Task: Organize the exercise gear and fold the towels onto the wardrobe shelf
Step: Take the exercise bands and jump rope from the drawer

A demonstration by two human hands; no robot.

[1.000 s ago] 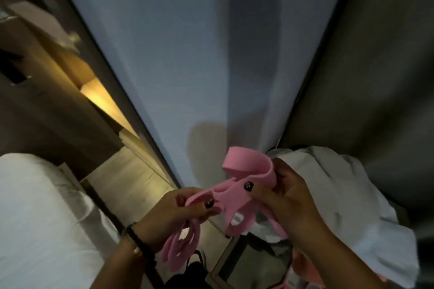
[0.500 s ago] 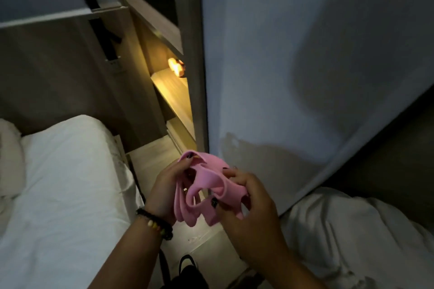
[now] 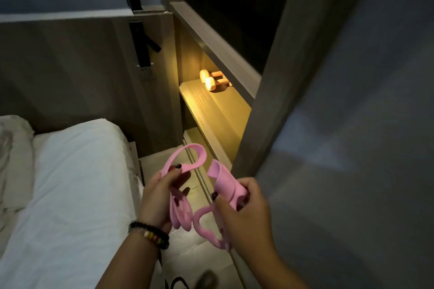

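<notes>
Pink resistance bands are split between my two hands in front of the wardrobe. My left hand grips one bunch, with a loop standing up above the thumb and more loops hanging below the palm. My right hand grips a second bunch of pink band, with a loop dangling under it. A lit wardrobe shelf lies beyond my hands, and two small dumbbells sit at its far end.
A bed with white sheets fills the left side, with a wooden headboard behind it. The grey wardrobe door stands open on the right. A dark bag strap lies on the floor below my hands.
The view has swung left and down from the door toward the lit shelf. My hands have pulled apart, splitting the bunched bands into two groups.
</notes>
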